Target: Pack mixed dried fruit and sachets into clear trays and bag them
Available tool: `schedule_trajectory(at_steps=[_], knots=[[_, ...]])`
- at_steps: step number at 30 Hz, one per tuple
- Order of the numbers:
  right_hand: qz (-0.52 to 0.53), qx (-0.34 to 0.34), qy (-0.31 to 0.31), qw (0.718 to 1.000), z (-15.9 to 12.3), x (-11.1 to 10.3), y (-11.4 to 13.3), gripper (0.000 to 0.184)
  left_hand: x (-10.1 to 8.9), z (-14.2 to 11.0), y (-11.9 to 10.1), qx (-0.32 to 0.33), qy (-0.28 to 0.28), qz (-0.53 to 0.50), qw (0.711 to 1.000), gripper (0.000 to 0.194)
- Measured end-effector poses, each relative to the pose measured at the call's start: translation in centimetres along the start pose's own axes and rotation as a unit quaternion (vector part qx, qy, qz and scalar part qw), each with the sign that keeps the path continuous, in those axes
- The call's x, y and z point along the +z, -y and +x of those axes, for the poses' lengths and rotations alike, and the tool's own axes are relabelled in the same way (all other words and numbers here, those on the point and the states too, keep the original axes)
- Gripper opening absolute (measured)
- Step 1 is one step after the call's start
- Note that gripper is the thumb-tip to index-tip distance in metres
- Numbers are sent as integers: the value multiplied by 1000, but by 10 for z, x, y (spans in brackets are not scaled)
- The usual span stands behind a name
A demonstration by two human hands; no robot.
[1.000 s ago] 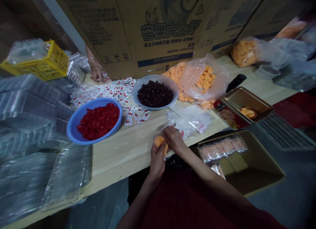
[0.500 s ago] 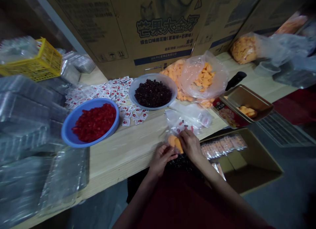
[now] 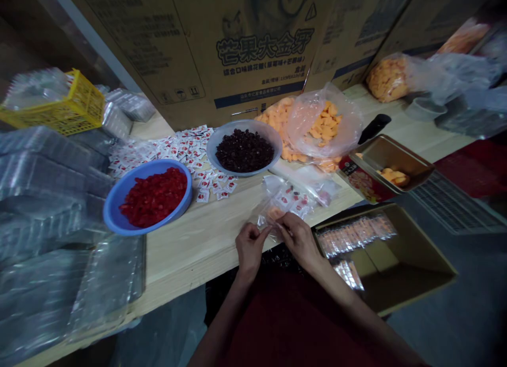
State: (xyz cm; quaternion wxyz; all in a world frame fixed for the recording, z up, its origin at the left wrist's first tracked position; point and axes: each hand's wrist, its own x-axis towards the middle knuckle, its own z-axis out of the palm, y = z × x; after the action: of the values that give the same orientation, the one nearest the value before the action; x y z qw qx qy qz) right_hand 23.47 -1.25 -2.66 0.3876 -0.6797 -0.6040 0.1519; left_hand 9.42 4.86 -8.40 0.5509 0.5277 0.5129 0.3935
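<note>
Both hands pinch the near edge of a clear plastic bag [image 3: 264, 215] at the table's front edge. My left hand [image 3: 250, 245] grips it from the left, my right hand [image 3: 298, 239] from the right, fingertips nearly touching. An orange candy piece [image 3: 274, 213] shows inside the bag, partly behind my fingers. Just beyond lie more clear bags [image 3: 312, 179], with small dark and red pieces and printed sachets showing through the plastic.
A blue bowl [image 3: 185, 200] of red pieces and a whitish bowl [image 3: 279, 145] of dark pieces stand behind, among scattered sachets [image 3: 162, 148]. Orange candies fill an open bag [image 3: 327, 126]. A tin [image 3: 420, 158] and a carton [image 3: 420, 282] of packed bags are right; clear trays [image 3: 47, 198] left.
The orange candy was between my hands and now lies inside the bag beyond my fingers. My hands have drawn together at the bag's near edge.
</note>
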Motion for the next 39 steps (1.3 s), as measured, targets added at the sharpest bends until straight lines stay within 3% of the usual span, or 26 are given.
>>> schedule_trajectory(at_steps=[3,5,8,9,12,16,20,23,27,30,32,34,36,39], knots=[[3,1,-12,1000,-2,1,0,20,-5,0,-3,12,-34,-5,999,38],[3,-8,-6,1000,-6,5,1,21,-4,3,-6,7,12,-32,999,42],[-17,-27,13,999,-18,14,1,15,-3,6,-12,4,83,-46,995,29],[-29,-36,17,999,-24,16,1,23,-4,6,-15,-3,88,-48,995,27],[-73,-67,30,995,-38,22,1,72,-9,2,-29,-23,78,-56,995,30],[-82,-107,13,991,-40,12,7,71,-15,-13,-61,-45,94,-71,992,39],[-37,-137,8,990,-29,-22,15,66,-17,-23,-93,-77,168,-97,978,48],[-10,-125,-11,992,-20,-52,18,60,-18,-22,-105,-60,230,-112,965,53],[29,-34,-159,986,-18,-98,18,42,-23,-12,-101,-16,217,-106,970,53],[34,100,-331,938,-30,-144,7,26,-31,-1,-88,-12,176,-81,981,48],[7,149,-435,888,-47,-177,-11,27,-38,3,-77,-20,160,-56,985,47],[-26,159,-495,854,-73,-205,-39,28,-43,4,-67,-29,134,-33,990,48],[-50,176,-511,840,-106,-224,-74,27,-47,4,-57,-43,108,-14,993,49],[-125,287,-475,823,-157,-229,-133,29,-48,1,-48,-67,101,2,993,50]])
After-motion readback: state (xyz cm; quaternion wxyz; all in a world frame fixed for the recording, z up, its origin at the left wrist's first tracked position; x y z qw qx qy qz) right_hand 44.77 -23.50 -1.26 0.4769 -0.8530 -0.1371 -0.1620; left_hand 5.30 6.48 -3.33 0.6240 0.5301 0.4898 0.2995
